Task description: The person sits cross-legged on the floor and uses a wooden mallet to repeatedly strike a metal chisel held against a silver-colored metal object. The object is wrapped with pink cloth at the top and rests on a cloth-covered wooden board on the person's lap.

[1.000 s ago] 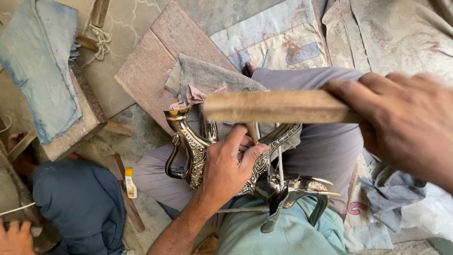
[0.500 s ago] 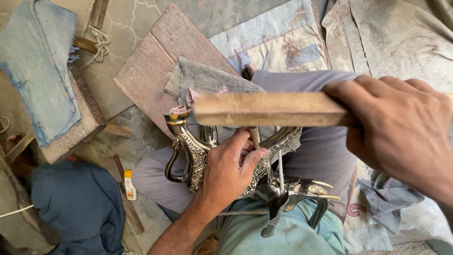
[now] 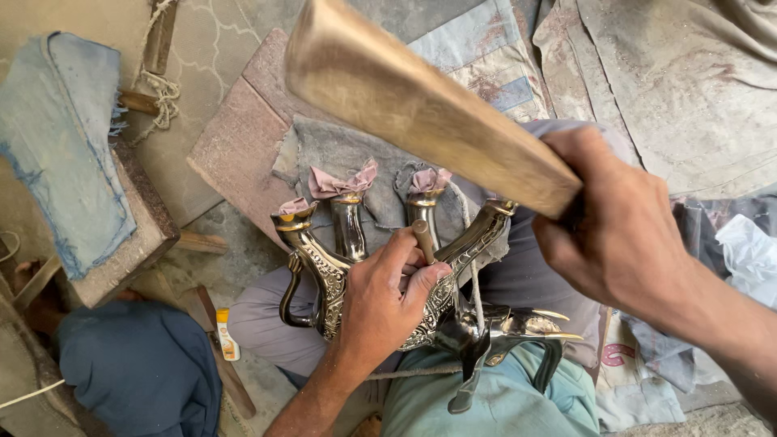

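Observation:
My right hand (image 3: 619, 222) grips a long wooden block (image 3: 421, 101), raised close to the camera and slanting up to the left. My left hand (image 3: 384, 303) is closed around a thin wooden-handled tool (image 3: 424, 239) and rests on an engraved brass and black ornament (image 3: 324, 275) lying across my lap. The ornament has several upright arms; three are capped with pink cloth scraps (image 3: 344, 182). A dark metal clamp with pointed brass tips (image 3: 506, 336) sits at its lower right, and a cord (image 3: 476, 291) runs over it.
A grey cloth (image 3: 324, 150) lies over a reddish stone slab (image 3: 239, 146) beyond my knees. At left stands a wooden block (image 3: 121, 251) topped with blue denim (image 3: 61, 142). A small yellow bottle (image 3: 227, 336) lies on the floor. Stained cloths (image 3: 688, 81) cover the right.
My right hand has swung the wooden block up from level over the ornament to a raised slant near the camera. The left hand stays on the ornament.

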